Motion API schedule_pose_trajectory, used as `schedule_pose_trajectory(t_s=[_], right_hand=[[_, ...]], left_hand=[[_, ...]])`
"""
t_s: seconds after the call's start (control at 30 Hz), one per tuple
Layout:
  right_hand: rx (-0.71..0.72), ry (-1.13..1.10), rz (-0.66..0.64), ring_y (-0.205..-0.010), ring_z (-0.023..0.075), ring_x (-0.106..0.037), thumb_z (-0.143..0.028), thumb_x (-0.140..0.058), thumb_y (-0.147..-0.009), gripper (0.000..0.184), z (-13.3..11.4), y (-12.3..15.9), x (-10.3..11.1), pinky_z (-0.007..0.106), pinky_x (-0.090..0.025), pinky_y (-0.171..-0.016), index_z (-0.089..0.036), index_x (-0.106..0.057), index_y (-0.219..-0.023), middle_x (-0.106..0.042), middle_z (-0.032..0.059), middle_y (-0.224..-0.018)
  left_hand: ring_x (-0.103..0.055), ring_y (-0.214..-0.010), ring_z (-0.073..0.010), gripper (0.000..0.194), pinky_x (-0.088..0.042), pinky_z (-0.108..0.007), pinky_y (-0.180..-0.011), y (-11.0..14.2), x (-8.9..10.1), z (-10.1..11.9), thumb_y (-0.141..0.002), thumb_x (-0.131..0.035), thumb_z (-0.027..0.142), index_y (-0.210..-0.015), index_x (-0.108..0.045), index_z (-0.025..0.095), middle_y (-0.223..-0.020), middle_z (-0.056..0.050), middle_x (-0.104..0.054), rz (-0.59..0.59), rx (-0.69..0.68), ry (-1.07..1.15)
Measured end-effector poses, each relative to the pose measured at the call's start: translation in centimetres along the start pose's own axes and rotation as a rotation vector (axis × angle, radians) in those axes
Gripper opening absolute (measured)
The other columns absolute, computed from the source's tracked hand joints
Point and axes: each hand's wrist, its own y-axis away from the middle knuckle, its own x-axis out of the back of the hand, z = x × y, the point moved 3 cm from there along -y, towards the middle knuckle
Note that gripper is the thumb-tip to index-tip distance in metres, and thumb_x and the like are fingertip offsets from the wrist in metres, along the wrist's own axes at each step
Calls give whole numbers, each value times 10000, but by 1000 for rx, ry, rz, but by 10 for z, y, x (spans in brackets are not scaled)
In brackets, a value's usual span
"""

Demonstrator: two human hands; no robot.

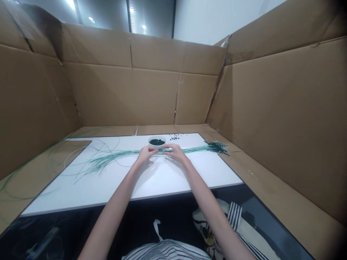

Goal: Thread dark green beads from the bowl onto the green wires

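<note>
Striped shirt [166,251] nearest; left hand [146,153] and right hand [176,152] curl their fingers onto green strands [119,156] lying across a white board [135,187], grip unconfirmed, and a snagged strand could tip the adjacent white bowl [157,147] of dark beads [157,142].

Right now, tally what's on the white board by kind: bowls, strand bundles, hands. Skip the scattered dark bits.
White bowl: 1
Bundle of green strands: 1
Hands: 2, left hand and right hand
Total: 4
</note>
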Motion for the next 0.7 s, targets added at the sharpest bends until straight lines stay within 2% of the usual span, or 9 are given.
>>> schedule_pose_trajectory(t_s=[0.07,0.13,0.27,0.47,0.6,0.7], right_hand=[[60,72,-10,-880,200,-570,-247,-691,-690,236,-5,-1,-6,324,-391,-855,-228,-680,-925,-651,29,-929],[83,116,-25,-814,191,-578,-285,-675,-720,145,-8,-3,-10,334,-362,-881,-231,-701,-851,-665,33,-844],[76,201,-33,-732,174,-584,-284,-636,-765,91,-4,-5,-9,295,-373,-823,-233,-711,-759,-666,32,-764],[27,269,-26,-753,171,-594,-211,-625,-765,84,2,-2,1,246,-392,-730,-226,-702,-794,-664,11,-792],[-18,313,-19,-719,154,-597,-199,-596,-786,110,7,-3,2,226,-399,-694,-235,-695,-818,-663,-3,-773],[-18,371,5,-768,149,-592,-198,-575,-805,121,14,-4,13,223,-399,-725,-231,-688,-832,-662,-1,-827]], left_hand=[[-517,-637,-195,389,-356,-295,-608,1,-4,1,-663,-542,461,-767,-698,120,-662,-57,-626,-16,-27,-5],[-511,-627,-191,385,-358,-295,-610,2,-8,2,-675,-536,464,-764,-701,128,-642,-53,-619,-25,-52,-12],[-507,-630,-191,373,-367,-298,-620,2,-10,3,-688,-534,460,-753,-700,132,-657,-60,-625,-7,-67,-29],[-518,-622,-198,348,-380,-308,-650,-2,-6,-1,-689,-544,438,-753,-701,134,-636,-56,-628,-6,-76,-56],[-532,-664,-211,356,-386,-315,-679,-5,-4,-4,-711,-516,440,-792,-701,147,-747,-66,-659,19,-117,-97],[-541,-720,-223,399,-392,-316,-716,-9,3,-4,-732,-480,464,-845,-696,148,-836,-79,-662,59,-157,-135]])
